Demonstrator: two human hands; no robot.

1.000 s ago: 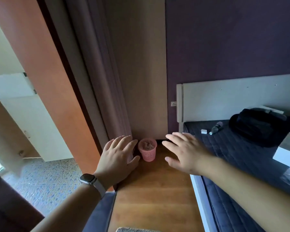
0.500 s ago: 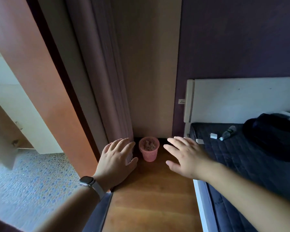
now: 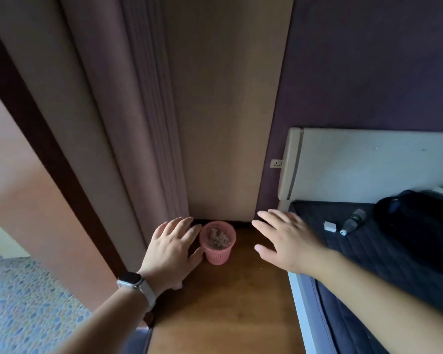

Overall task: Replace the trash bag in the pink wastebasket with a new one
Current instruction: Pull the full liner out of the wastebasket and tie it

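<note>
Both forearms reach out over the wooden floor (image 3: 228, 310), the left one wearing a smartwatch (image 3: 129, 281) on a pale strap. The left hand (image 3: 169, 249) is spread flat, palm down, its fingers (image 3: 182, 226) straight and holding nothing. The right hand (image 3: 289, 241) is the same, fingers splayed and empty, over the edge of the bed (image 3: 368, 267).

Between the two hands stands the pink wastebasket (image 3: 217, 254), upright on the floor in the corner, close to the foot of the curtain (image 3: 143, 123). The left thumb sits just beside its rim; whether it touches I cannot tell. Crumpled rubbish (image 3: 218, 238) fills the inside, and I cannot make out whether a bag lines it.

On the dark quilted bed to the right lie a small white block (image 3: 330, 226), a plastic bottle (image 3: 352, 222) on its side just beside it, and a black bundle (image 3: 420, 226) further along. Behind them rises the pale headboard (image 3: 368, 164), with a wall socket (image 3: 276, 163) just to its left on the purple wall (image 3: 368, 60).
</note>
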